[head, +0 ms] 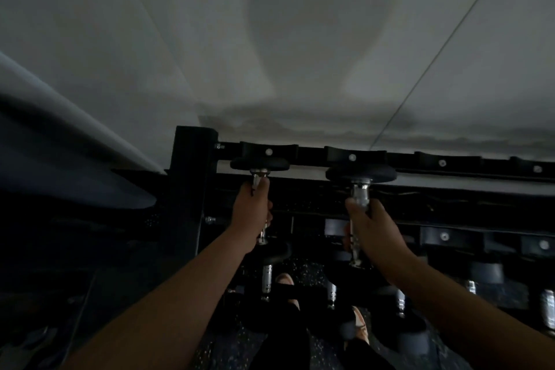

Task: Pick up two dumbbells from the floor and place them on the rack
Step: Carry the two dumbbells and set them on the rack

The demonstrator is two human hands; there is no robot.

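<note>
The scene is dim. My left hand (251,215) is wrapped around the chrome handle of a black dumbbell (260,164), whose far head lies against a saddle at the left end of the black rack's top rail (312,153). To its right, my right hand (371,230) grips the handle of a second, larger black dumbbell (360,174), its far head just below the neighbouring saddle. Both dumbbells point away from me, and their near heads are dark and hard to make out.
The rack's thick black upright (189,189) stands left of my left hand. Empty saddles (441,163) continue along the top rail to the right. Several dumbbells (266,278) sit on lower tiers. My feet (359,321) stand on the speckled floor. A pale wall rises behind.
</note>
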